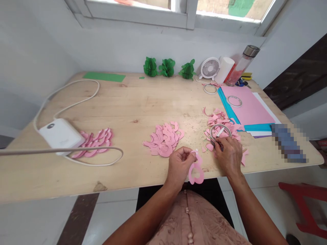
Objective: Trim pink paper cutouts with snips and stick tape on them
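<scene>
My left hand (179, 166) pinches a pink paper cutout (196, 173) with heart-shaped openings, near the table's front edge. A small white piece (196, 150) sits at its top, by my fingertips. Over pink paper scraps (236, 136), my right hand (228, 153) is closed, fingers pointing down. Its fingertips meet the lower edge of a tape roll (211, 131); a dark object shows there, mostly hidden, so I cannot tell what they grip. Left of my left hand lies a pile of curved pink paper cutouts (163, 139).
More pink cutouts (98, 141) lie beside a white power adapter (61, 134) with a looping cable. Three green paper ornaments (168, 68), a small fan (210, 68) and a glass bottle (240, 69) stand at the back. Coloured sheets (255, 109) lie right, under another tape roll (234, 97).
</scene>
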`<move>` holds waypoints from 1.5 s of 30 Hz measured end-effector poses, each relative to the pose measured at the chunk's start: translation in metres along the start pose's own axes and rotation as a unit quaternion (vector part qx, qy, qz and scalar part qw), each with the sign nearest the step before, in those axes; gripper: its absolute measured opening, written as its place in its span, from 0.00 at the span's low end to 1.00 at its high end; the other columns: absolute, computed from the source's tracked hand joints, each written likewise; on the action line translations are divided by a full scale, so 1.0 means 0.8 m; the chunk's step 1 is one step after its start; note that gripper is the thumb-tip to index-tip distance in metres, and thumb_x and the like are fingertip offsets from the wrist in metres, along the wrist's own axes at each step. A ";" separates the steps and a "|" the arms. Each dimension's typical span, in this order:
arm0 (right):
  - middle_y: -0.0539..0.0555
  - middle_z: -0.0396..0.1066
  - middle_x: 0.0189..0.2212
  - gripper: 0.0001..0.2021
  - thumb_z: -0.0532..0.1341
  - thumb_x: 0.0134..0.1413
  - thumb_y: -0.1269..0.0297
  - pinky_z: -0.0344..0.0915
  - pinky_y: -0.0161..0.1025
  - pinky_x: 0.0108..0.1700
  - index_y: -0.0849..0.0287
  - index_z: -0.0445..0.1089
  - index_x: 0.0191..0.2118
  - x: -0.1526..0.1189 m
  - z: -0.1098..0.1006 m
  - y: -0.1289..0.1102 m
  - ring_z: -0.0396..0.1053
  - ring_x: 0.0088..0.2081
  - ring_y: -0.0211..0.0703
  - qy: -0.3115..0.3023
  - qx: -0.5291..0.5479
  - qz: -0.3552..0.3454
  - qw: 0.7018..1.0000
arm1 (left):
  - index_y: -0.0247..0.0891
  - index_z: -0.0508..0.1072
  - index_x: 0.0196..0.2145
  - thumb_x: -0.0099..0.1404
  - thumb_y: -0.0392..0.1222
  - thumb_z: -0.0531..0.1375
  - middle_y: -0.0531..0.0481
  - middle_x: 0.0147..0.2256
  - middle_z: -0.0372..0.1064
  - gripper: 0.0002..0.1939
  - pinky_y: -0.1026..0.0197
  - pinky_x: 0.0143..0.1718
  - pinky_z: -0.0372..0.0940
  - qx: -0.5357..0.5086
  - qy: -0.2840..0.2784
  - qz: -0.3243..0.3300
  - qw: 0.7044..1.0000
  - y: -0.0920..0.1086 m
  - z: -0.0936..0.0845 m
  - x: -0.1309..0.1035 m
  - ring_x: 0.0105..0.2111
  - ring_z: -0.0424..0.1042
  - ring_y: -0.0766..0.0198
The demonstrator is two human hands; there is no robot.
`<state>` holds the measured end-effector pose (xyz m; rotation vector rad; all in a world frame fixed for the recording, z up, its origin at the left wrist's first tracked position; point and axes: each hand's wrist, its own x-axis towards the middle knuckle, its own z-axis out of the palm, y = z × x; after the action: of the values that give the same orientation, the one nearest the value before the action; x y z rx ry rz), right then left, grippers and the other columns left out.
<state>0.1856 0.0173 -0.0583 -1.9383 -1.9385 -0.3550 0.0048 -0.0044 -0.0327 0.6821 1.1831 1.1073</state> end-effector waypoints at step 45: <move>0.56 0.69 0.29 0.04 0.56 0.52 0.67 0.50 0.41 0.35 0.58 0.68 0.32 0.004 0.003 0.001 0.61 0.35 0.49 -0.024 0.031 0.006 0.999 | 0.36 0.69 0.21 0.50 0.37 0.62 0.53 0.19 0.69 0.05 0.67 0.24 0.60 0.009 -0.007 0.003 1.000 0.000 0.000 0.000 0.20 0.67 0.68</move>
<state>0.1861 0.0212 -0.0587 -1.9343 -1.9433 -0.2458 0.0047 -0.0042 -0.0324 0.7072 1.1821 1.0970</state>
